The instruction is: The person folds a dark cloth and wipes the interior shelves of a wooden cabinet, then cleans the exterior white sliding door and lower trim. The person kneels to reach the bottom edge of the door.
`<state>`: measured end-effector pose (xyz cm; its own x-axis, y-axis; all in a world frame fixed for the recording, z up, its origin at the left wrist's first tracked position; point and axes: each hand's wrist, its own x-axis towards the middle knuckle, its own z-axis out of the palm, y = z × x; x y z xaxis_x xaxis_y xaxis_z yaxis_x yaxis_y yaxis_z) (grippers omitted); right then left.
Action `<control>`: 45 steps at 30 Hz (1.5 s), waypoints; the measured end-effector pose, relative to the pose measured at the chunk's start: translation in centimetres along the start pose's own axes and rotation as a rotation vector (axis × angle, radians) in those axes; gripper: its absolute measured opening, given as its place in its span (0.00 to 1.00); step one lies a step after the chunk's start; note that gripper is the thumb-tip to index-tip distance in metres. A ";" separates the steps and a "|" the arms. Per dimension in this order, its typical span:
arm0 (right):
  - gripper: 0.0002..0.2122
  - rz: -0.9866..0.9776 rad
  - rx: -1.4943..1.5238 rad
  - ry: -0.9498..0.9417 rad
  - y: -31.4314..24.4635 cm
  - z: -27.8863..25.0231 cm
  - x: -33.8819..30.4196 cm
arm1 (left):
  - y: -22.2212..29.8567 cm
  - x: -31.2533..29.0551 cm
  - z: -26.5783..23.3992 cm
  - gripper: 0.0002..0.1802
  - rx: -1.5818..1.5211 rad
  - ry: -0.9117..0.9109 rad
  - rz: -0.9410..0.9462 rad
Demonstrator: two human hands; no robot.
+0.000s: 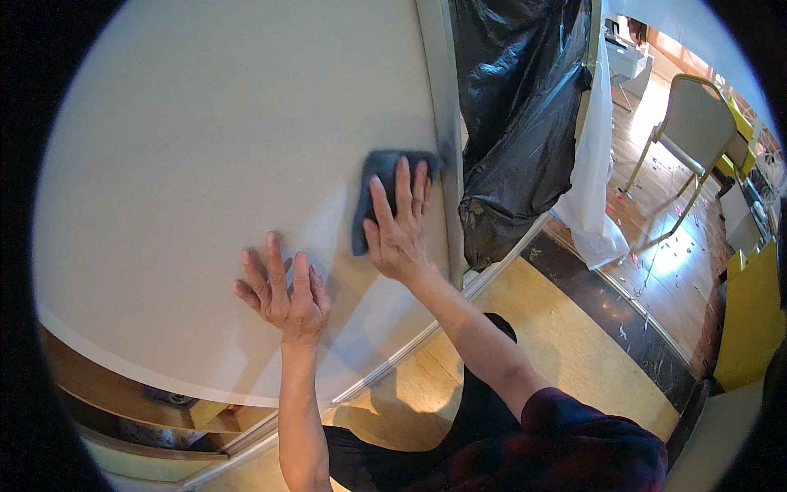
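A large off-white panel (213, 139) fills the left and middle of the view. My right hand (402, 238) presses a folded dark blue-grey cloth (366, 193) flat against it, close to the panel's right edge. The fingers lie over the cloth, and its top and left side show around them. Lower and to the left, my left hand (291, 299) is open and holds nothing. Its fingers are spread at the panel's surface; the fingertips seem to touch it.
Black plastic sheeting (525, 107) hangs right of the panel, beside a white sheet (594, 180). Farther right, a chair (697, 119) stands on a wooden floor (648, 279) strewn with small scraps. Wooden shelving (123, 381) lies below the panel. A yellow board (750, 320) stands at the right.
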<state>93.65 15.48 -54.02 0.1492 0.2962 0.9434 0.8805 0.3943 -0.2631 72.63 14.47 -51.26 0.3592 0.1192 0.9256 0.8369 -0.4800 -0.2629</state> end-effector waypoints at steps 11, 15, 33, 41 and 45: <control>0.31 0.183 -0.020 -0.037 1.5 1.1 -10.3 | 0.1 -0.4 0.4 0.09 0.005 0.007 -0.002; 0.31 0.117 -0.026 0.004 2.1 0.8 -7.8 | 0.1 -0.3 0.3 0.09 -0.011 0.006 -0.013; 0.26 -0.098 0.023 0.062 -9.4 4.1 0.0 | -0.7 -1.1 -1.0 0.12 -0.448 0.187 -0.065; 0.32 -0.120 -0.423 0.123 -8.7 6.3 -4.7 | 5.4 0.5 -1.5 0.13 -0.328 -0.266 0.122; 0.33 -0.051 -0.205 0.194 -7.9 2.6 0.6 | 5.5 4.7 -2.1 0.21 -0.363 -0.326 0.030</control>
<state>85.65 14.83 -51.93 0.1688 0.1003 0.9805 0.9586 0.2148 -0.1870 78.04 10.61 -47.83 0.5401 0.3388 0.7704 0.6470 -0.7525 -0.1227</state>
